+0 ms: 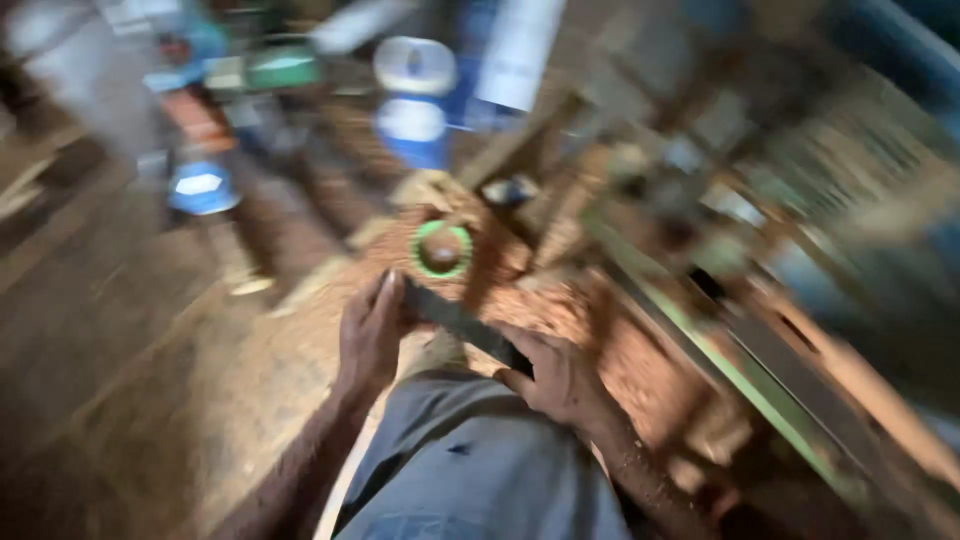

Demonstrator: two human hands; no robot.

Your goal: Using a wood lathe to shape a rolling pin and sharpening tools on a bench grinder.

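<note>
Head view, badly blurred: the left hand (372,335) and right hand (560,380) each close their fingers on one end of a dark flat strip (462,325) — held above the grey-trousered lap (470,465). Just beyond the strip, a green ring (441,249) lies on reddish sawdust (610,340).

Strip (465,325): dark, flat, looks like matt metal.
Trousers (480,460): grey-blue cloth, matt.
Floor (250,370): rough, covered in reddish sawdust.
Ring (441,249): green, looks like glossy plastic.
Rail (760,385): green-painted, smooth.
</note>
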